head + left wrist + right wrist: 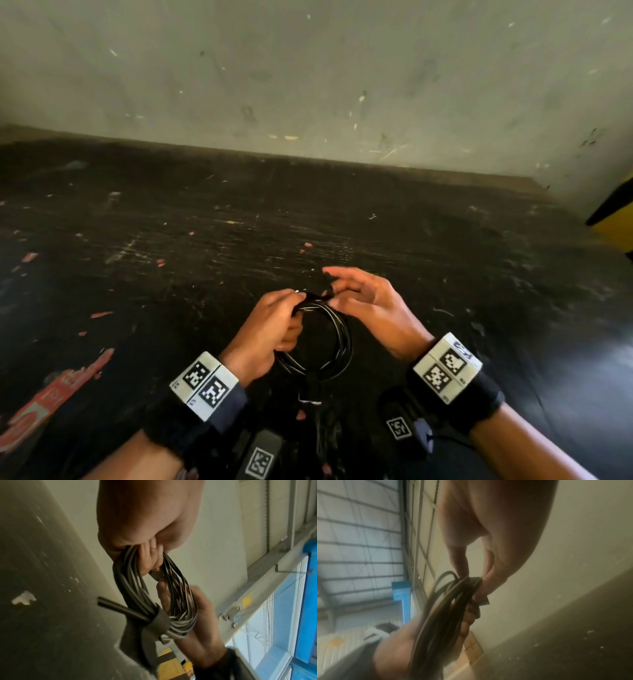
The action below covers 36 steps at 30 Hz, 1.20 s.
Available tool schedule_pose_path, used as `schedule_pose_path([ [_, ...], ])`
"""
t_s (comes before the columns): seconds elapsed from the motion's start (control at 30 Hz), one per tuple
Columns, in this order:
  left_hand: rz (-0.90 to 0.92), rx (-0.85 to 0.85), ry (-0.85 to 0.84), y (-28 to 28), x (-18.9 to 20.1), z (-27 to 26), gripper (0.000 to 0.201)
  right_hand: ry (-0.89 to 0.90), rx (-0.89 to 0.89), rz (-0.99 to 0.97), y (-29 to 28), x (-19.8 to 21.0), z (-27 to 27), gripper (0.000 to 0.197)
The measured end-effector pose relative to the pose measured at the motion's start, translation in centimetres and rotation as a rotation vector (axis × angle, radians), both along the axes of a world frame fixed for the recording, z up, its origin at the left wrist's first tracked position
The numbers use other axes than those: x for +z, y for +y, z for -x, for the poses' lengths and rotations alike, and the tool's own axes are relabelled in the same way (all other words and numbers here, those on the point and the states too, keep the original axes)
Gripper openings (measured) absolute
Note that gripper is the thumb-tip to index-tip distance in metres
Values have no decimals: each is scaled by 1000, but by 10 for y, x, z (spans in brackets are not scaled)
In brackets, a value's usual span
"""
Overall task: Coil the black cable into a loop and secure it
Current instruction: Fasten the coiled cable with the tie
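The black cable (pixel 342 346) is wound into a round coil of several turns, held above the dark scuffed surface (pixel 342 222). My left hand (pixel 291 303) grips the coil's left side, fingers curled round the strands (pixel 150 562). My right hand (pixel 330 287) pinches a dark strap (pixel 476 582) at the coil's top between thumb and fingertips, its other fingers spread. In the left wrist view the strap (pixel 159 620) wraps round the bundled strands with a loose tail hanging, and a stiff cable end (pixel 109 605) sticks out beside it.
A pale marked wall (pixel 308 75) rises behind the surface. A yellow and black object (pixel 616 219) sits at the right edge. Red paint patches (pixel 51 401) mark the surface at the lower left.
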<state>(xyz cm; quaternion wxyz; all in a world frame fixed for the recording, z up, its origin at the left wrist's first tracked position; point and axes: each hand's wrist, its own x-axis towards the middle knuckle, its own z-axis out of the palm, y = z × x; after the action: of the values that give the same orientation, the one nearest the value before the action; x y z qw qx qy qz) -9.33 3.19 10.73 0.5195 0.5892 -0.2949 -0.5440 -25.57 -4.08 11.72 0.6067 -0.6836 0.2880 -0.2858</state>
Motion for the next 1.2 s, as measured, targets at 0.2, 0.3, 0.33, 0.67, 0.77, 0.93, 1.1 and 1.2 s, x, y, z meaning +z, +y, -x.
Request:
schedule_pose_path([
  [0.2,-1,-57,17,-5,9,17,21,-4,34,126,-15,7,22,18],
  [0.3,9,-59,7,-7,15,27,19,-36,-44,171,-20,16,33,19],
  [0.33,10,-43,7,-7,16,29,20,-54,-93,181,-19,20,36,21],
  [0.67,26,143,-167,-20,22,42,17,272,113,253,9,60,50,16],
  [0.77,40,136,-221,-20,24,42,16,476,60,575,5,44,38,11],
  [0.93,43,165,-235,-22,22,40,18,471,-119,1085,2,19,26,5],
  [1.1,80,203,-142,-26,19,44,18,448,-80,1212,-7,2,16,18],
  [1.2,82,219,-110,-25,18,44,20,369,-68,1149,-11,-2,14,17],
])
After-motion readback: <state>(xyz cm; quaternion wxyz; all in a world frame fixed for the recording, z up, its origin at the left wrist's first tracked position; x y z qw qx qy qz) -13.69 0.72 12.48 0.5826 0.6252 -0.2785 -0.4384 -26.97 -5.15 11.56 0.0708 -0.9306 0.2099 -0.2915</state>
